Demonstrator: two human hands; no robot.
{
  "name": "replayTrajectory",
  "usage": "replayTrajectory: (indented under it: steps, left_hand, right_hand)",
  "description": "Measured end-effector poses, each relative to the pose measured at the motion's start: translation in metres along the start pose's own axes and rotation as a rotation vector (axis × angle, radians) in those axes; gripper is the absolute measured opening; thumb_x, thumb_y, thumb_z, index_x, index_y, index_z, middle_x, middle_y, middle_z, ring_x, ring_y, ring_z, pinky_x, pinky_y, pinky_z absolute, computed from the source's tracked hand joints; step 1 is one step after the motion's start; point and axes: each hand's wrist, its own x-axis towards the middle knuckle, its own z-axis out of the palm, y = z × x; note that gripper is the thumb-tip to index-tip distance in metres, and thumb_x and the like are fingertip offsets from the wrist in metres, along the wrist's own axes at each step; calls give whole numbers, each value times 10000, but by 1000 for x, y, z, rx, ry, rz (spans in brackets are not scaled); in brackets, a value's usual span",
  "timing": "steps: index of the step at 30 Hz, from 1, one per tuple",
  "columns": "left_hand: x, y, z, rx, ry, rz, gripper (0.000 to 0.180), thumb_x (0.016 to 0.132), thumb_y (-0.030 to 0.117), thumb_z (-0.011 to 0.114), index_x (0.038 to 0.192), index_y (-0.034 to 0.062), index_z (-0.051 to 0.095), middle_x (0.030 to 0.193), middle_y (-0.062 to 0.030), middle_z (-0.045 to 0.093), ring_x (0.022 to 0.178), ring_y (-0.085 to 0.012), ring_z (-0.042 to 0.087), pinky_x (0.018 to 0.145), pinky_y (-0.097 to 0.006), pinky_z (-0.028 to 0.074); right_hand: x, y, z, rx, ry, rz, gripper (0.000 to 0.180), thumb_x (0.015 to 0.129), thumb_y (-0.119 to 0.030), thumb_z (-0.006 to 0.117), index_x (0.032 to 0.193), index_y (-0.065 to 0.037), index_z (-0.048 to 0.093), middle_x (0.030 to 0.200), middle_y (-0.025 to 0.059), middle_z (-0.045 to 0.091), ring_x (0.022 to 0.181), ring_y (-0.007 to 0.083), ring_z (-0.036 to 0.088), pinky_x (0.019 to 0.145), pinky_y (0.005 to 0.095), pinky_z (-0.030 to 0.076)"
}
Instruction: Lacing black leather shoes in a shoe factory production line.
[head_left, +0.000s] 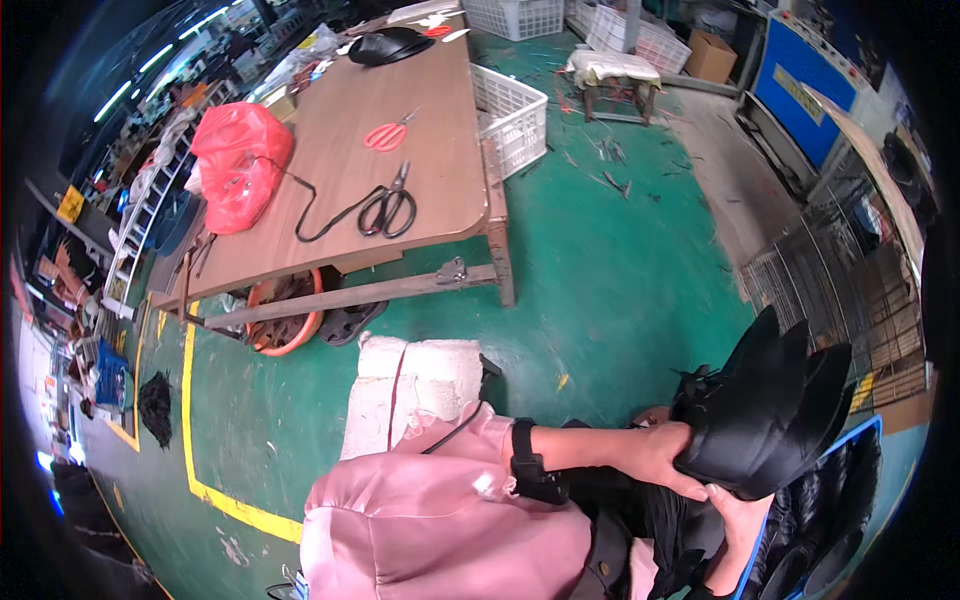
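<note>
A pink sleeve (450,520) fills the foreground. Past it, the left hand (655,455) grips a stack of black boots (765,410) from above, while the right hand (735,520) cups them from beneath. A blue crate (868,432) below holds more boots. Across the green floor (600,260) stands a wooden table (440,150) with black scissors (388,205), red scissors (388,133) and a red bag (238,165). White baskets (510,115) sit beside it.

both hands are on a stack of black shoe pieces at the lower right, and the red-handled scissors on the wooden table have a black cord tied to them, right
Not quite. In the head view the black cord runs to the black-handled scissors, not to the red-handled scissors, which lie free farther up the wooden table. The rest holds: the left hand and right hand are both on the stack of black shoe pieces at the lower right.
</note>
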Motion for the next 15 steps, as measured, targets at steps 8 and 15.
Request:
replayTrajectory:
  steps: [8,15]
  left_hand:
    - [-66,36,-40,461,503,125,507,766,175,804,1180,-24,592,1189,-145,644,1086,-227,600,955,-341,459]
    - [-152,136,-165,1363,1069,91,534,672,175,800,1152,11,635,1125,-201,655,1067,-348,613,946,-417,471]
  right_hand:
    - [44,-14,32,-408,-403,-277,634,661,-249,843,1168,34,588,1245,162,574,1212,335,507,1036,408,383]
    - [42,-11,27,-355,-315,-498,397,779,-186,696,1124,5,648,1218,137,619,1243,323,499,1072,432,344]
